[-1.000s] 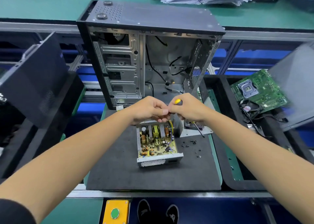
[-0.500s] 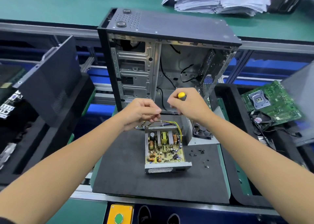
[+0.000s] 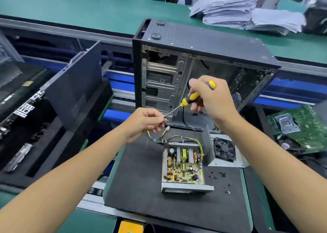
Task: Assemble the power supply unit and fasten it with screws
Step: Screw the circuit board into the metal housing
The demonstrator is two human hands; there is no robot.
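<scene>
The open power supply unit (image 3: 183, 169) lies on a dark foam mat (image 3: 141, 188), its circuit board bare and its yellow and black wires (image 3: 177, 139) trailing off its far side. Its cover with the fan (image 3: 224, 151) lies just to the right. Several small black screws (image 3: 218, 175) are scattered on the mat at the right. My right hand (image 3: 212, 98) grips a yellow-handled screwdriver (image 3: 191, 98), shaft pointing down-left. My left hand (image 3: 145, 121) pinches at the screwdriver's tip; whatever is between its fingers is too small to tell.
An open black computer case (image 3: 203, 43) stands upright behind the mat. A black side panel (image 3: 74, 84) leans at the left beside a tray of parts. A green motherboard (image 3: 297, 125) lies at the right. Paper stacks (image 3: 244, 15) sit on the far green bench.
Both hands rose from above the power supply. My right hand turned the screwdriver so its shaft now points at my left hand's fingertips. The camera view shifted.
</scene>
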